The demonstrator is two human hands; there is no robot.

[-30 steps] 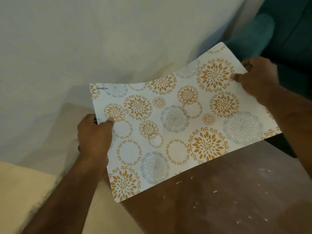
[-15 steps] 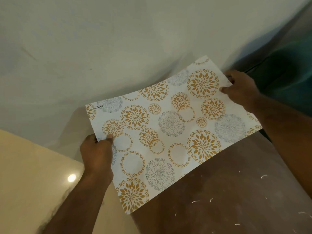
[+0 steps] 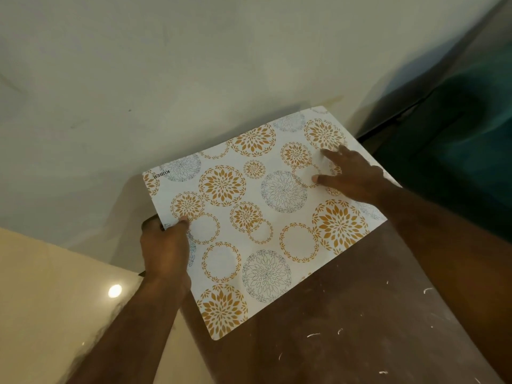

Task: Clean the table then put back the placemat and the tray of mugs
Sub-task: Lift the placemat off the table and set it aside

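The white placemat [image 3: 257, 217] with orange and grey flower circles lies over the far end of the brown table [image 3: 346, 328], against the wall. Its left edge sticks out past the table's edge. My left hand [image 3: 164, 245] pinches that left edge, thumb on top. My right hand [image 3: 352, 176] rests flat on the mat's right part, fingers spread. The tray of mugs is not in view.
A pale wall [image 3: 194, 79] rises right behind the table. Small white flecks [image 3: 313, 335] dot the bare brown tabletop near me. A glossy cream floor [image 3: 41, 300] lies to the left, and something teal [image 3: 465, 134] stands at the right.
The placemat has come down from mid-air onto the table's far end. My right hand let go of the mat's right edge and now lies flat on top of it.
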